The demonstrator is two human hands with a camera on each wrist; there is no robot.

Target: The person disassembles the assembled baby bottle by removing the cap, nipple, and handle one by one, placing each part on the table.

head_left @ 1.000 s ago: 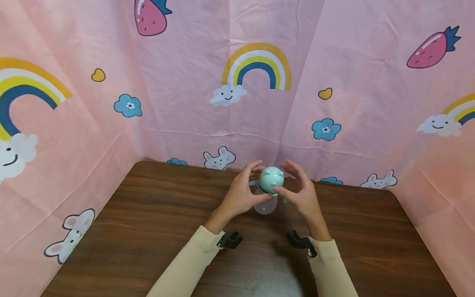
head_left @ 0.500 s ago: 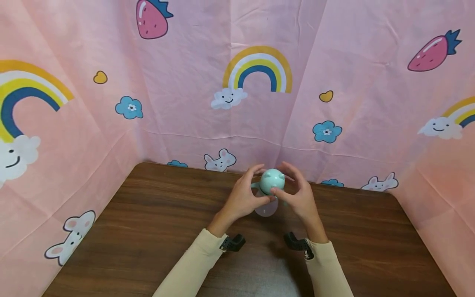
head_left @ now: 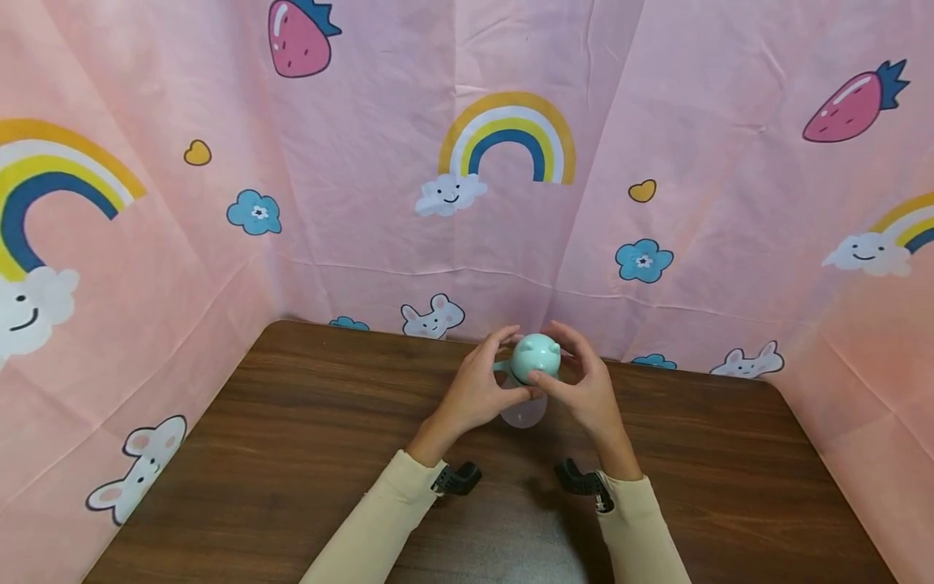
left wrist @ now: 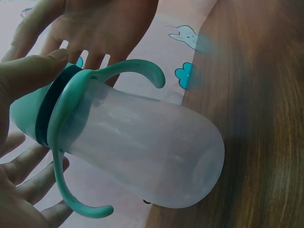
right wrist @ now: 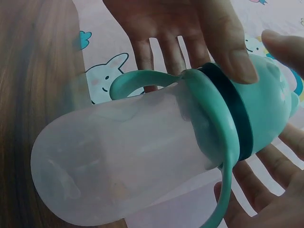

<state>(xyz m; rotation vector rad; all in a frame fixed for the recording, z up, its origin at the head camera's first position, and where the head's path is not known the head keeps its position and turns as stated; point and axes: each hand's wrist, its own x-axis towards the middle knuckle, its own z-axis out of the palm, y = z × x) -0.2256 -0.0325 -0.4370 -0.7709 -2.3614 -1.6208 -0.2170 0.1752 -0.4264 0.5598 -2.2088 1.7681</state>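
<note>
Holding a baby bottle [left wrist: 152, 147] cap end up, two hands are facing each other near the middle of the far edge of the wood-grain table [head_left: 306, 454]. The left hand [head_left: 474, 385] is clamping the top part of the bottle; its thumb is lying across the lower rim of the mint-green cap [right wrist: 266, 109] and its fingers are curving round the far side. The right hand [head_left: 594, 389] is clamping the cap from the opposite side, its thumb crossing the front. Two small rounded ears are projecting from the cap. A dark teal ring [right wrist: 240, 114] is separating the cap from the mint-green handle collar [left wrist: 61, 107], whose curved handles are extending to both sides. The translucent body is pointing toward the surface; whether its base is touching, the views are not clearly showing. Black wrist units [head_left: 458, 478] are sitting at the cuffs of the cream sleeves [head_left: 375, 519]. Beyond the far edge, a pink printed backdrop [head_left: 365, 186] is hanging.
</note>
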